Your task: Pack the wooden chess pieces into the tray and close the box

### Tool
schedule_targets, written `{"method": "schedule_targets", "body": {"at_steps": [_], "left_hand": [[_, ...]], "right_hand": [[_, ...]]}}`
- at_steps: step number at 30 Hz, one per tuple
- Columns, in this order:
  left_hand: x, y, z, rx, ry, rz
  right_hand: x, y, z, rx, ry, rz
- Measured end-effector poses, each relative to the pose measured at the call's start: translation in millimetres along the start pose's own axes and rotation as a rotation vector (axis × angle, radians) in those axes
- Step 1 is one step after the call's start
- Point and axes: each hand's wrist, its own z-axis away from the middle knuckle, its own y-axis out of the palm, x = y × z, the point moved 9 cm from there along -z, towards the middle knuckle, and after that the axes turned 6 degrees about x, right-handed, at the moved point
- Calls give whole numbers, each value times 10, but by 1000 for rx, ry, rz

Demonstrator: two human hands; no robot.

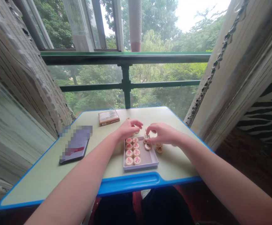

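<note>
A shallow box sits on the table before me. Two columns of round Chinese chess pieces with red characters fill its left side. Inside its far right part lie a few black-character pieces. My right hand is over the box's far right corner, with thumb and forefinger curled around a black-marked piece. Beyond the far edge hovers my left hand, fingers apart and slightly bent, near a loose piece partly hidden beneath it. More pieces lie right of the box, partly covered by my right hand.
The pale table has a raised blue rim. A phone, partly pixelated, lies at the left. Near the far edge rests a flat brown box. Curtains flank the table, and a green railing runs behind it.
</note>
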Motion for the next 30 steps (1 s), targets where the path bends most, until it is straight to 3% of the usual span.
{"method": "schedule_targets", "body": {"at_steps": [13, 19, 30], "left_hand": [[-20, -16, 5, 17, 5, 58], [-61, -92, 7, -16, 49, 113], [-26, -51, 1, -1, 14, 49]], "right_hand": [[-82, 117, -19, 107, 52, -90], [-17, 94, -29, 109, 14, -121], [-29, 137, -39, 141, -83, -138]]}}
